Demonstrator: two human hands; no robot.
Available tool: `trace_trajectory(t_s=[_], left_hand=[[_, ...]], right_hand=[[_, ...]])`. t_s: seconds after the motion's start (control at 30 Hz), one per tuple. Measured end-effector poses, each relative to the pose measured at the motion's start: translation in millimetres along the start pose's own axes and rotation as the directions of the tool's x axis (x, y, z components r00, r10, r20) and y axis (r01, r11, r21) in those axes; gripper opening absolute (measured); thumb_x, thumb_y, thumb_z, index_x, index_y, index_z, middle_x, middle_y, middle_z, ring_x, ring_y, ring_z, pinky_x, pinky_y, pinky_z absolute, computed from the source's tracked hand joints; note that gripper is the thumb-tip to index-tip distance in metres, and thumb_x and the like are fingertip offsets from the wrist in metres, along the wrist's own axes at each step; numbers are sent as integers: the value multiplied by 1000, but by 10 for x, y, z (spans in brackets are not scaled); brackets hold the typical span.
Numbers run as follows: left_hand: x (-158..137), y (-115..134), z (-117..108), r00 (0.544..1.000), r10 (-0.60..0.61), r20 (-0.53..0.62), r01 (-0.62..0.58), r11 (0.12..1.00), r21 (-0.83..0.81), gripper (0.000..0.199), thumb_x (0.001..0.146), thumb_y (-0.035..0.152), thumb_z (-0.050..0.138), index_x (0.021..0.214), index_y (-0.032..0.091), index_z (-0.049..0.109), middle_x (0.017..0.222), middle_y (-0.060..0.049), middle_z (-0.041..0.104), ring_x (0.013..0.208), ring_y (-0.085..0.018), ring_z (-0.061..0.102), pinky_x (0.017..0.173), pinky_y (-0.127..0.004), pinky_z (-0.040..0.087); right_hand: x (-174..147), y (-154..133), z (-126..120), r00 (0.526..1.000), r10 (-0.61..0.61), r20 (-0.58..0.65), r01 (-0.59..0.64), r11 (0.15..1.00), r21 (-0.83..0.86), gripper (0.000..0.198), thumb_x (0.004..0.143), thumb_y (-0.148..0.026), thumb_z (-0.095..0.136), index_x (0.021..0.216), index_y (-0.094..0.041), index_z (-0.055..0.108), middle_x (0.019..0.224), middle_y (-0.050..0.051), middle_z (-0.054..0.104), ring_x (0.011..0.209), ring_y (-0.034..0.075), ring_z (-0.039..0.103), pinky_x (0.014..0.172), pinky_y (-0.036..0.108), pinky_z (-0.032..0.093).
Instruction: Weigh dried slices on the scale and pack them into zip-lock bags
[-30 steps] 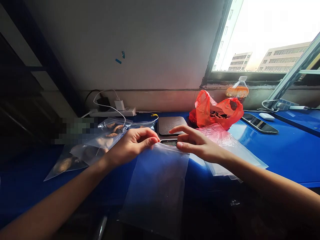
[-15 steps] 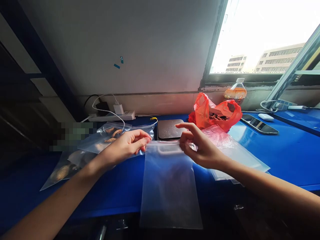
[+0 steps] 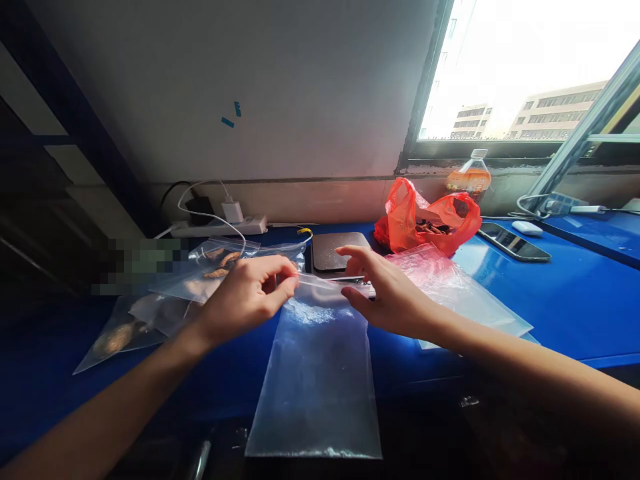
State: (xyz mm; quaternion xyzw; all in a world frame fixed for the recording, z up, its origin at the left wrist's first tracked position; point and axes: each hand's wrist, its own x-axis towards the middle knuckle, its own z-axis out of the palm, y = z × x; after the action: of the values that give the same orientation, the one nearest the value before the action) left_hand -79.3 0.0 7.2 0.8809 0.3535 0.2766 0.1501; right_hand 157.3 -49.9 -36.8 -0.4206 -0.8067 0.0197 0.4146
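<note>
A clear zip bag (image 3: 315, 387) hangs by its top edge in front of the table, flat, with nothing visible inside. My left hand (image 3: 260, 290) pinches its upper left corner between thumb and fingertips. At the upper right of the bag is my right hand (image 3: 377, 283), its thumb and index finger spread apart with the bag's top edge running between them. Whether another finger touches the plastic behind is hidden. Just beyond the hands lies a dark, flat square device (image 3: 337, 250).
Left, clear bags (image 3: 167, 303) hold brown dried pieces. Right, several flat clear bags (image 3: 480, 310) lie before a red plastic bag (image 3: 400, 213) of dark pieces. Farther off are a bottle (image 3: 470, 177), a phone (image 3: 515, 241), a white case (image 3: 527, 229) and a power strip (image 3: 255, 225).
My right hand has loosened from its pinch, thumb and fingers now apart. The zip bag has swung left at its bottom and its top edge now slants. My left hand keeps its pinch.
</note>
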Motion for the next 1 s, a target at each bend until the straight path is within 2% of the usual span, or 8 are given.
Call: trace_trajectory(t_s=[0.13,0.2,0.33,0.5,0.63,0.7,0.87,1.0], left_hand=[[-74,53,217,965,262,-26,-258,960,105,19,85,17,50,72,16,63,65,1,61,59,-12,56,57,-23,43],[-85,63,295,933,358,-18,-354,928,119,18,87,14,50,78,15,65,73,-2,67,67,-14,62,62,-24,47],[27,44,359,875,484,0,-472,854,221,17,90,13,50,88,14,67,83,-6,71,72,-17,67,66,-27,50],[234,37,431,872,488,21,-475,837,270,19,90,11,48,83,17,65,78,-3,70,65,-16,66,61,-27,48],[170,63,485,846,532,23,-508,794,334,17,89,12,48,84,15,64,76,-4,71,65,-19,69,60,-29,49],[102,103,455,836,545,65,-527,762,377,17,89,13,47,85,15,64,76,-5,71,64,-20,69,58,-30,49],[66,205,305,816,529,232,-576,721,386,16,87,14,47,79,16,60,73,-5,70,62,-20,67,56,-29,45],[120,174,294,794,546,269,-608,708,358,20,86,14,45,69,18,56,61,-2,64,54,-16,62,53,-28,40]], right_hand=[[31,-104,93,991,-105,80,99,993,71,47,86,-13,54,131,-16,43,110,13,64,97,20,63,79,35,54],[36,-148,131,983,-148,107,135,983,121,47,84,-10,53,129,-17,44,113,12,65,99,19,63,84,36,54],[49,-114,164,990,-96,103,74,978,195,45,81,-5,51,123,-19,46,104,8,65,90,16,63,76,30,53],[61,11,133,999,39,17,-41,993,108,47,76,-2,50,119,-20,44,91,3,62,78,14,60,66,26,47],[30,-43,107,998,38,43,-39,999,26,35,76,-5,50,107,-21,45,93,5,63,78,16,60,65,27,45],[2,-103,107,998,13,65,-14,1000,8,31,75,-5,50,101,-21,44,91,5,63,76,16,59,65,27,43],[-42,-176,114,994,-18,107,5,992,125,35,72,-2,51,99,-22,41,88,3,61,72,15,58,64,26,44],[-22,-121,146,992,-7,124,-23,971,239,35,71,-3,51,99,-22,41,90,2,61,76,14,59,65,25,46]])
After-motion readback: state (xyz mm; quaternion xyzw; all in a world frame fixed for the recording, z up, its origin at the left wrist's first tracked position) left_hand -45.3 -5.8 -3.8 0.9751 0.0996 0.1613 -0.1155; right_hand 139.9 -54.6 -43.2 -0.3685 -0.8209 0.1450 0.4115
